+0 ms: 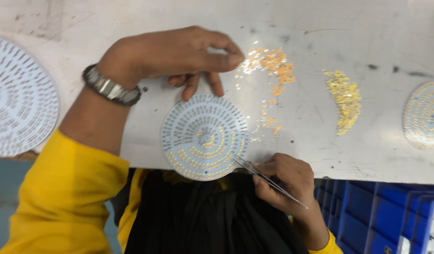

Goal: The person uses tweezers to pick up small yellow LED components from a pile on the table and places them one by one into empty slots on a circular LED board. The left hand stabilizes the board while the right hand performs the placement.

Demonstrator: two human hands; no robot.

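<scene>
While a round white board (pixel 204 136) lies at the tabletop's (pixel 377 155) near edge, two hands work on it.
Right hand (pixel 285 181) pinches tweezers (pixel 269 180) shut-fingered, tips on the board's right rim; left hand (pixel 179 54), fingers curled, empty, steadies its far edge. Small, level placements would suit best; orange chips (pixel 272 63) lie just beside.

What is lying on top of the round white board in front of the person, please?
Small orange and yellow chips fill the near part of the round board; the tweezers' tips touch its right edge. No hand covers it.
</scene>
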